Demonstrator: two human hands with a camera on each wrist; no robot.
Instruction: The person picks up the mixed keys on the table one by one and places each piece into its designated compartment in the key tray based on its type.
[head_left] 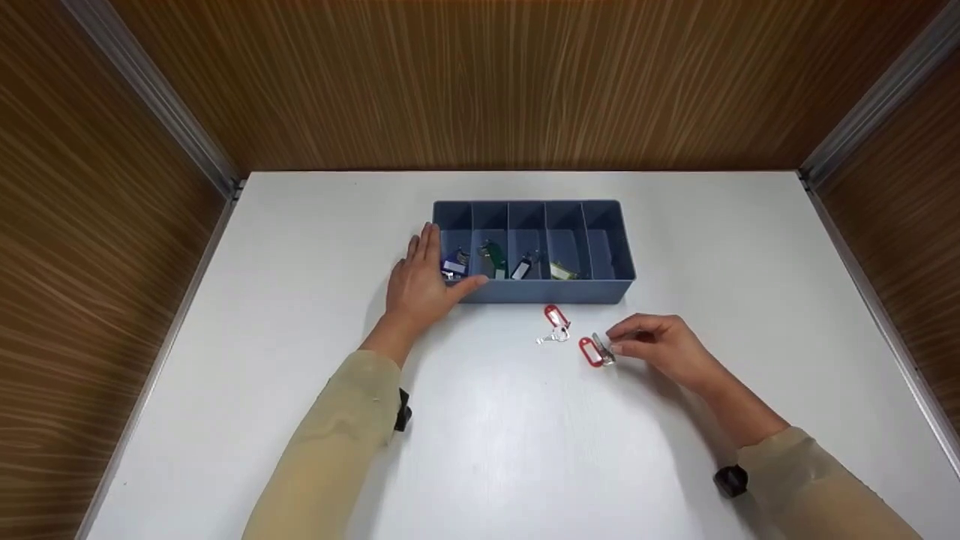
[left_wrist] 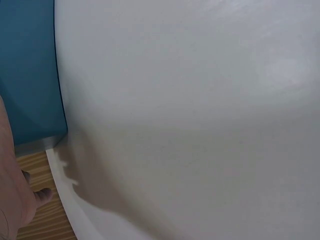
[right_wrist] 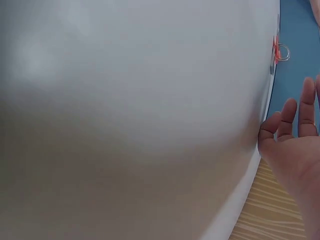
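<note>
**Operator:** While I hold on the head view, the thing that matters is the red key tag (head_left: 592, 351) with its key, lying on the white table (head_left: 300, 315) just in front of the blue divided tray (head_left: 536, 291). My right hand (head_left: 660, 346) sits at the tag's three o'clock, fingertips curled in and apparently pinching the metal end. The tag's long axis runs roughly from ten o'clock to four o'clock.

**Second:** And the other red one?

**Operator:** A second red key tag (head_left: 555, 316) with a small ring lies at about eleven o'clock from the first, near it but apart, close to the tray's front wall. The right hand is clearly the nearer to both.

**Second:** The left?

**Operator:** My left hand (head_left: 420, 281) rests on the tray's left front corner, fingers straight along the end wall, thumb along the front; it grips nothing. The tray's five compartments sit at twelve o'clock from the tags: from the left, a blue tag (head_left: 453, 265), a green tag (head_left: 491, 257), a dark tag (head_left: 523, 266), a yellowish tag (head_left: 561, 271), with the rightmost compartment showing nothing.

**Second:** Any writing?

**Operator:** None that I can read; the tags are too small, and the wrist views show mostly table.
</note>
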